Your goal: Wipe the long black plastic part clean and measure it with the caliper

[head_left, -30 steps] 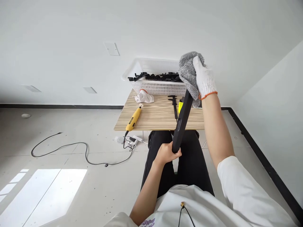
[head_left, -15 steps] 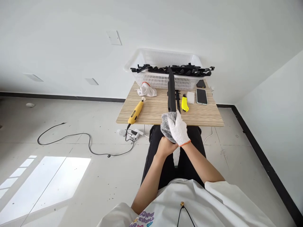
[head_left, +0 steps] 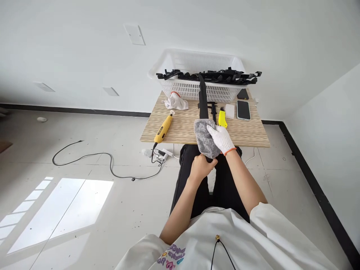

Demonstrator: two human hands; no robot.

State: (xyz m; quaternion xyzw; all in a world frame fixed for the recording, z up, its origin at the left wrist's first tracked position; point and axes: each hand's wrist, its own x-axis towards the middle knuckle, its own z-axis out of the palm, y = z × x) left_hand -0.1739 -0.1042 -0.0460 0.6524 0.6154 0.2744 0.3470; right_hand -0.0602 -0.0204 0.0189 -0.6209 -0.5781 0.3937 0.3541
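Observation:
My bare left hand [head_left: 201,167] grips the near end of a long black plastic strip [head_left: 202,99], which runs away from me over the small wooden table [head_left: 253,137] toward the basket. My right hand [head_left: 222,138], in a white knit glove with an orange cuff, presses a grey fluffy cloth [head_left: 205,140] around the strip just above my left hand. The part of the strip under the cloth is hidden.
A white plastic basket [head_left: 197,62] with several black plastic parts stands at the table's far edge. On the table lie a yellow rotary tool [head_left: 164,129], a spare white glove [head_left: 176,102], a yellow utility knife [head_left: 222,119], a phone [head_left: 243,110] and a white block [head_left: 230,111]. A black cable [head_left: 92,159] snakes over the floor at left.
My right hand with the cloth came down the strip from its raised far end to near my left hand, then edged back up a little. The strip lowered toward the table.

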